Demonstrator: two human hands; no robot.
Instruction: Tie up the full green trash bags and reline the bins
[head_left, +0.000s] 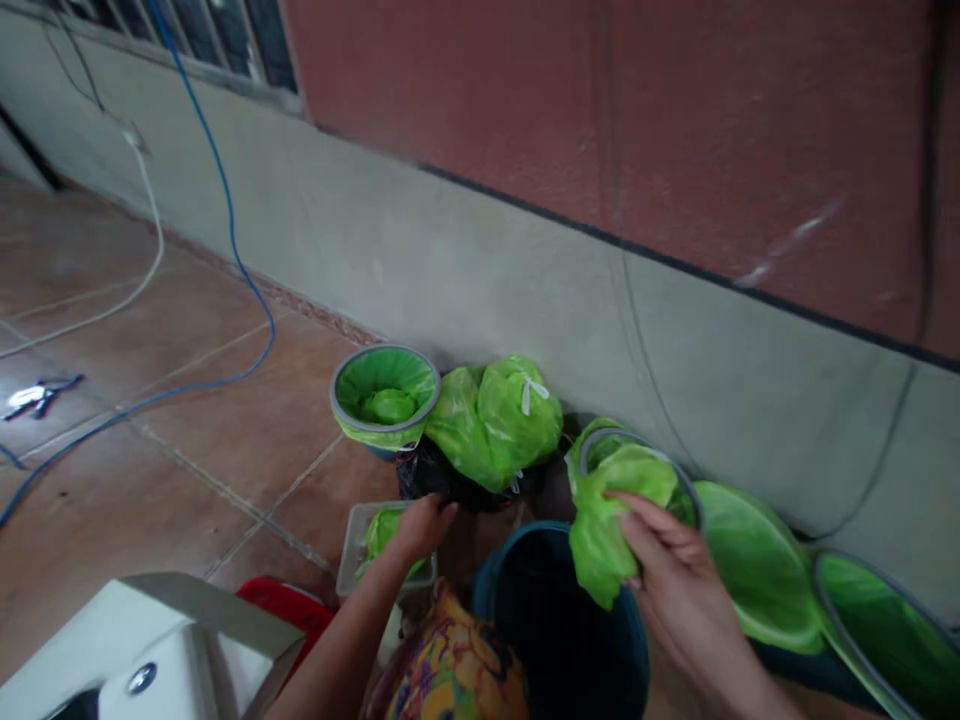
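My right hand (667,560) pinches a crumpled light-green plastic bag (604,530), which hangs down in front of a grey-rimmed bin (690,485) and beside the mouth of a dark blue bucket (484,580). My left hand (427,525) is over the right edge of a clear plastic container (350,550) with folded green plastic (381,530) in it. Its fingers are curled together, and whatever they may hold is hidden.
Along the wall stand a green-lined bin (386,435), tied green bags (517,415) on a black bag (431,475), and more green-lined bins (765,570) on the right. A white machine (150,640) is at lower left. A blue cable (225,200) crosses the tiled floor.
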